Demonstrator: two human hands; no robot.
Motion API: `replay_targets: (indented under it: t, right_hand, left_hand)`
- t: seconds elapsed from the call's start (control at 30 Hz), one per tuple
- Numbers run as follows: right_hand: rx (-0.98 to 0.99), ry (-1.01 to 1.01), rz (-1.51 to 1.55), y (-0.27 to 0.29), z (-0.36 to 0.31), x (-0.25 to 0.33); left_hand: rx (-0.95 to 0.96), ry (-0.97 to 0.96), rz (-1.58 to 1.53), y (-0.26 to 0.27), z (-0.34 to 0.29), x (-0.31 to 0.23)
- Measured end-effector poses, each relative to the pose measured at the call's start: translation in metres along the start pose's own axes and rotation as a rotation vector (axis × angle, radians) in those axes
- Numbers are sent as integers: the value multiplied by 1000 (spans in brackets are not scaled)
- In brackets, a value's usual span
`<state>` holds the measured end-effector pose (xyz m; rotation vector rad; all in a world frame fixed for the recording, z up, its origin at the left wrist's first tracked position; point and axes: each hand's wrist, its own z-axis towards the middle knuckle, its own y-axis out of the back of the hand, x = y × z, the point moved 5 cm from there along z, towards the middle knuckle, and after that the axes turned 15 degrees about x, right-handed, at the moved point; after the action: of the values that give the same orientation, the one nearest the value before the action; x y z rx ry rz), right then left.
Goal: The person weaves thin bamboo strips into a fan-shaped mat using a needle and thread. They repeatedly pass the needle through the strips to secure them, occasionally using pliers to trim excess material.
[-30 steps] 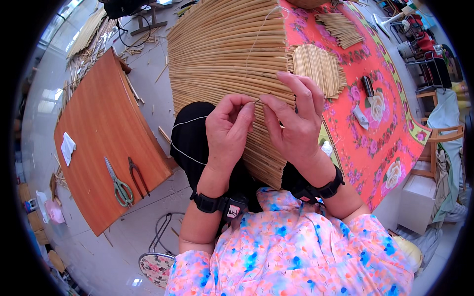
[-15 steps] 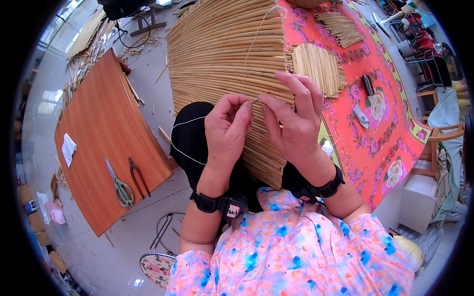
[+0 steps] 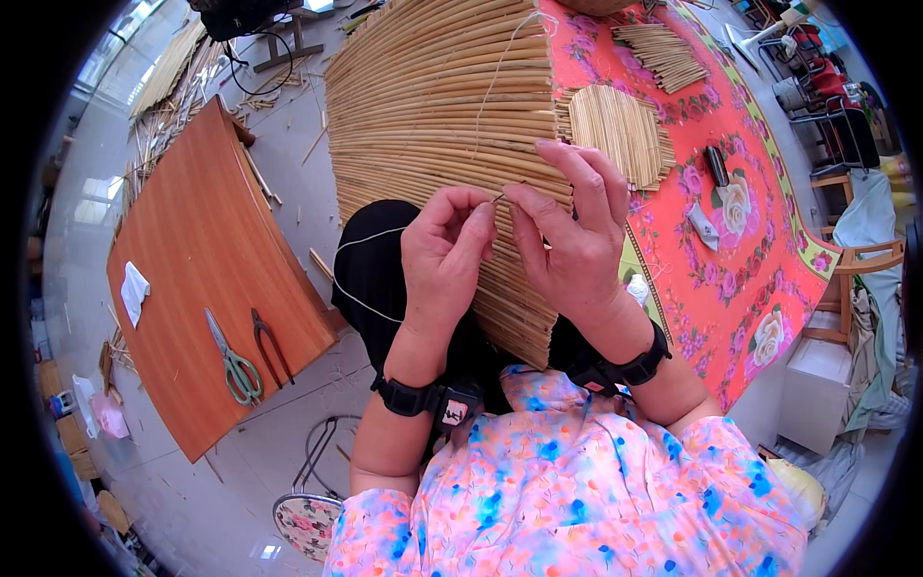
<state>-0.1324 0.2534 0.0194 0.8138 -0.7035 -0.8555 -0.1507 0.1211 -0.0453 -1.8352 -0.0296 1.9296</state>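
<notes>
Both hands meet above a mat of straw-coloured reed stalks [image 3: 442, 106] that slopes over my lap. My right hand [image 3: 577, 231] pinches a thin dark needle [image 3: 498, 198] between thumb and forefinger, its other fingers raised. Facing it, my left hand [image 3: 447, 245] is closed, thumb against forefinger, at the needle's other end. A white thread [image 3: 336, 255] loops over my dark-clothed knee and runs behind the left hand; its end in the fingers is too small to see. Another length of white thread [image 3: 488, 91] lies loose on the mat.
At left, a brown wooden board [image 3: 192, 279] bears green-handled scissors [image 3: 238, 370], pliers [image 3: 269, 344] and a white scrap [image 3: 134, 291]. A red flowered cloth [image 3: 692, 317] at right holds a rounded reed piece [image 3: 615, 135], short stalks [image 3: 663, 58] and a dark cylinder [image 3: 715, 165]. A stool [image 3: 308, 524] stands lower left.
My left hand has shifted very slightly to the right, closer to the right fingertips. The right hand and the mat stay as they were.
</notes>
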Motion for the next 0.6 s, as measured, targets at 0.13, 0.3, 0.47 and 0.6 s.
replay_targets:
  t: [0.13,0.3,0.47,0.6]
  right_hand:
    - [5,5,1,0,0,0]
    - [-46,24,25,7,1,3]
    - [-137,140,127,24,-2,11]
    - [-79,176,240,31,4,14]
  left_hand:
    - [3,-6,-5,0,0,0]
    - [-14,6,-6,0,-2,-2]
    - [32,-24,-18,-2,-13,-17]
    - [107,-34,24,-10,-24,-34]
